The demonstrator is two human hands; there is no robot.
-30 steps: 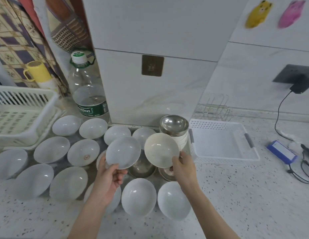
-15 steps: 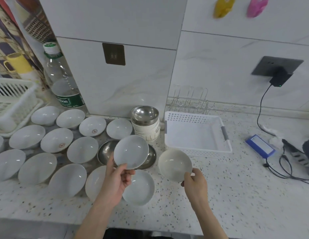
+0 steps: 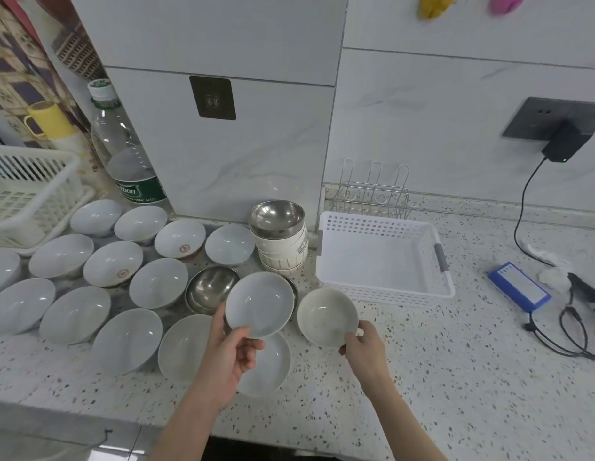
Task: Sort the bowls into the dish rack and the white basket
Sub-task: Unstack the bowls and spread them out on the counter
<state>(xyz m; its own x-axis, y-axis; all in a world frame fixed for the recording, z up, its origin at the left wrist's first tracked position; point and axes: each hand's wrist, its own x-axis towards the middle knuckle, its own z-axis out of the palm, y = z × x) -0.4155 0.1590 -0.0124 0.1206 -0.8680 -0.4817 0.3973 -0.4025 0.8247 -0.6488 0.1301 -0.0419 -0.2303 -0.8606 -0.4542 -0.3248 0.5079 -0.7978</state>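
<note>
Ceramic and likely slippery, each bowl looks fragile. Left hand [image 3: 231, 356] pinches the white bowl [image 3: 259, 304] at its rim; right hand [image 3: 366, 349] fingers clamp the cream bowl [image 3: 326, 317] near the white basket [image 3: 382, 257].

"bon" on bottle label [image 3: 140, 192]

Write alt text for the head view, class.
A person's left hand holds a white bowl and the right hand a cream bowl, above a speckled counter crowded with bowls, near an empty white basket.
</note>
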